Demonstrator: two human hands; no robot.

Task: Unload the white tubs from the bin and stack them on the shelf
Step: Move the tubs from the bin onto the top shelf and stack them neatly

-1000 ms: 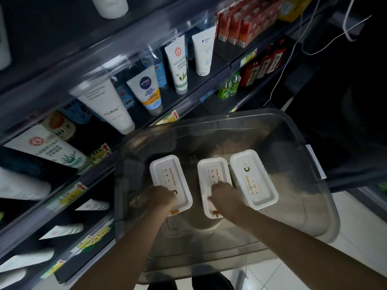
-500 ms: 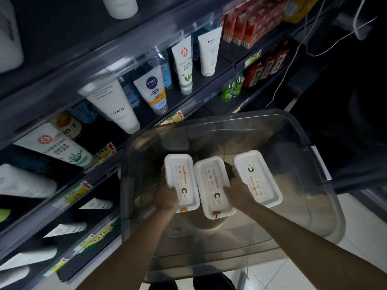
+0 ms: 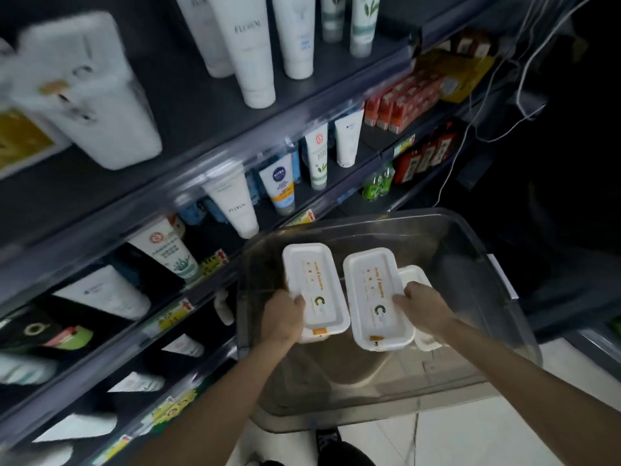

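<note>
A clear plastic bin (image 3: 497, 297) stands on the floor beside the shelving. My left hand (image 3: 282, 317) grips a white tub (image 3: 312, 284) by its near left edge and holds it raised over the bin. My right hand (image 3: 423, 307) grips a second white tub (image 3: 373, 294) by its near right edge, also lifted. A third white tub (image 3: 416, 277) lies lower in the bin, mostly hidden behind the second tub and my right hand. White tubs (image 3: 100, 105) stand blurred on the upper shelf at the left.
Dark shelves (image 3: 215, 153) fill the left side, carrying white tubes (image 3: 248, 52), a Nivea tube (image 3: 280, 183) and red cartons (image 3: 400, 102). White cables (image 3: 524, 95) hang at the upper right. Pale floor tiles (image 3: 504, 432) show below the bin.
Both hands have lifted their tubs higher out of the bin and slightly apart. The view has tilted up, bringing the upper shelf and its white tubs into view.
</note>
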